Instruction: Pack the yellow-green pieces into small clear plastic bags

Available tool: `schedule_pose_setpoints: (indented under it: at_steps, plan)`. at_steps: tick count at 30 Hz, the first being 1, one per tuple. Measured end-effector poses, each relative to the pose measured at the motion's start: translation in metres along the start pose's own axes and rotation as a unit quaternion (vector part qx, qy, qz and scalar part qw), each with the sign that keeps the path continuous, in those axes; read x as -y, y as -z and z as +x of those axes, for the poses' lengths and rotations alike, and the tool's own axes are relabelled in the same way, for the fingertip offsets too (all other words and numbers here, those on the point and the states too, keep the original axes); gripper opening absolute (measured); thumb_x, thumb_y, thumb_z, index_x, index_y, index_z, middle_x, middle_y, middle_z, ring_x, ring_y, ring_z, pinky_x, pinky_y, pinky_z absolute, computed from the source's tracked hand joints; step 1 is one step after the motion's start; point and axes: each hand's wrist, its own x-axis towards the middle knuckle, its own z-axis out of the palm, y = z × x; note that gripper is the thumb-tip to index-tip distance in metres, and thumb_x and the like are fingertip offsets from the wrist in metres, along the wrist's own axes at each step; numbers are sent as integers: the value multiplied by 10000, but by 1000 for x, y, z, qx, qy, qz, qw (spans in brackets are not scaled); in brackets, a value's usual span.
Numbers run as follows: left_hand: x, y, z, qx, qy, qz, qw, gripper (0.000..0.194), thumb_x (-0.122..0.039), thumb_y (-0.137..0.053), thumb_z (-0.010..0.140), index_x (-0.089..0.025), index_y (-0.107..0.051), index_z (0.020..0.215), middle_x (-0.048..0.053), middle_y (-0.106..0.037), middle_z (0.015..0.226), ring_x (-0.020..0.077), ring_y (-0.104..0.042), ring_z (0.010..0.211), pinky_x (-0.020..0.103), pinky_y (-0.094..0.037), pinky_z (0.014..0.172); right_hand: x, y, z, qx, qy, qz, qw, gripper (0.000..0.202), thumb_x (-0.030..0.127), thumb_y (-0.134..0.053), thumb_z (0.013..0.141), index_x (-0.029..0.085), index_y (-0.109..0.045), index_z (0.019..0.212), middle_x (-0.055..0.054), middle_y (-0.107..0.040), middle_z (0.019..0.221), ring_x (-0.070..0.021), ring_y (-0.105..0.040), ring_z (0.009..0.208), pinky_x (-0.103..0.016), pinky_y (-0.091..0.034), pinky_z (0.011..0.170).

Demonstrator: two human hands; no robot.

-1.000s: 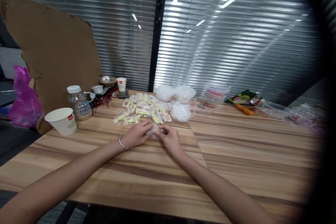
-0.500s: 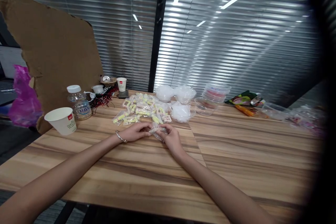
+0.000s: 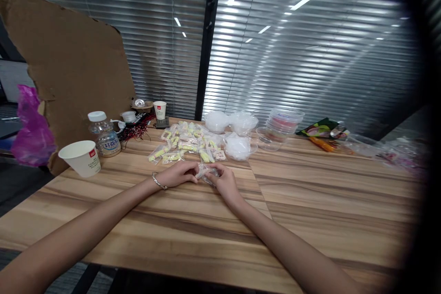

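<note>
A small clear plastic bag [image 3: 206, 172] lies between my hands, just in front of a pile of bagged yellow and pale pink pieces [image 3: 188, 140]. My left hand [image 3: 181, 173], with a silver bracelet at the wrist, pinches the bag's left side. On the other side my right hand [image 3: 223, 179] grips it between thumb and fingers. What the bag contains is too small to make out. White bundles in clear plastic [image 3: 237, 146] sit just beyond my right hand.
A paper cup [image 3: 81, 160] and a plastic bottle [image 3: 105, 135] stand at left before a cardboard sheet [image 3: 76, 64]. Farther back is another paper cup [image 3: 160, 110]. Stacked clear tubs [image 3: 282, 124], an orange tool [image 3: 322, 144] and plastic packaging [image 3: 399, 154] lie to the right.
The bag between my hands has been spread flatter, and its bunched upper part is lower. Both arms have stayed almost in place.
</note>
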Motion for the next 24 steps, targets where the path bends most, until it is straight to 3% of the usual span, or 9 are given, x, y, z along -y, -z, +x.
schedule_pose_setpoints:
  at_steps: [24]
  plan:
    - [-4,0,-1,-12,-9,12,1000,152,-293,-611,815,-160,-536,819,-7,-578,776,126,-518,720,218,-357,648,2,0,-1,-6,-10,-21,1000,261,242,-649,665,161,-694,909,-64,-692,888,-209,-594,783,-325,-450,748]
